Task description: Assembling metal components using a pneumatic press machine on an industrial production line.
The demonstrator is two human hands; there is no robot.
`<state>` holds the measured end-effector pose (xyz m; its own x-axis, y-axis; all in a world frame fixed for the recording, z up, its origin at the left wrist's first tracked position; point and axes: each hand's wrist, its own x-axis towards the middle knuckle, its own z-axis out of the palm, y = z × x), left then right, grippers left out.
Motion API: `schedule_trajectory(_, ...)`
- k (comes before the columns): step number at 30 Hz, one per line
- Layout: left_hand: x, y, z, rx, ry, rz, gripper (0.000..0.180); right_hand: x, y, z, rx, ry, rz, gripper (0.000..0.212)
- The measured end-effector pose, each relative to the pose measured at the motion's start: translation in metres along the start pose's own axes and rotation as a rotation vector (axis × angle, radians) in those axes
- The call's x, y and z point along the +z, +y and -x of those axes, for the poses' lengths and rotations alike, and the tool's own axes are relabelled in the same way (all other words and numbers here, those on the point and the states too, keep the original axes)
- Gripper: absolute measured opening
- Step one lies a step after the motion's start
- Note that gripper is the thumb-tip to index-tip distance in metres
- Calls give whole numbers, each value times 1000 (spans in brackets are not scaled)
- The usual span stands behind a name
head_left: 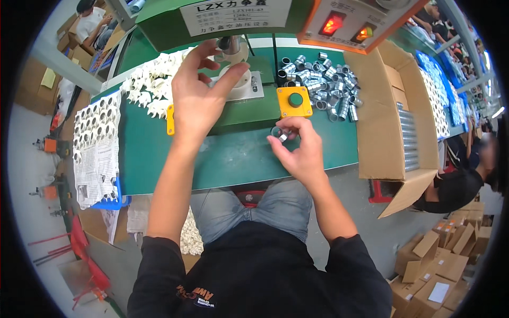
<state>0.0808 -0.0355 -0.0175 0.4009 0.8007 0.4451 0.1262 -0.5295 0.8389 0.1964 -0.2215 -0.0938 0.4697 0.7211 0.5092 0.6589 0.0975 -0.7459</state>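
Observation:
My left hand is raised to the green press, its thumb and fingers spread on either side of the metal ram. Below the ram, a white round piece sits on the metal plate, partly hidden by my thumb. I see nothing clearly gripped in that hand. Nearer to me, my right hand pinches a short shiny metal sleeve between thumb and fingers. It hovers over the green tabletop, just in front of a yellow box with a green push button.
White plastic fittings lie heaped at the left, metal sleeves at the right. An open cardboard box holding stacked sleeves stands beyond them. On the left edge is a newspaper-lined blue tray of fittings. An orange control box hangs above.

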Motion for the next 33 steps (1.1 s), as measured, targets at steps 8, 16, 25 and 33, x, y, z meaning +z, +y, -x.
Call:
schedule_trajectory(8,0,6,-8,157,13,-146,42,-7,-8,-25,-58,76,55,37)
schedule_trajectory(16,-28,-5,7,172,49,-243,40,17,-28,-109,21,74,-12,43)
schedule_trajectory(25,-112,-40,29,73,187,-416,40,42,-53,-137,-42,106,-17,34)
schedule_trajectory(33,-209,-79,40,27,310,-673,40,36,-47,-125,29,110,96,58)
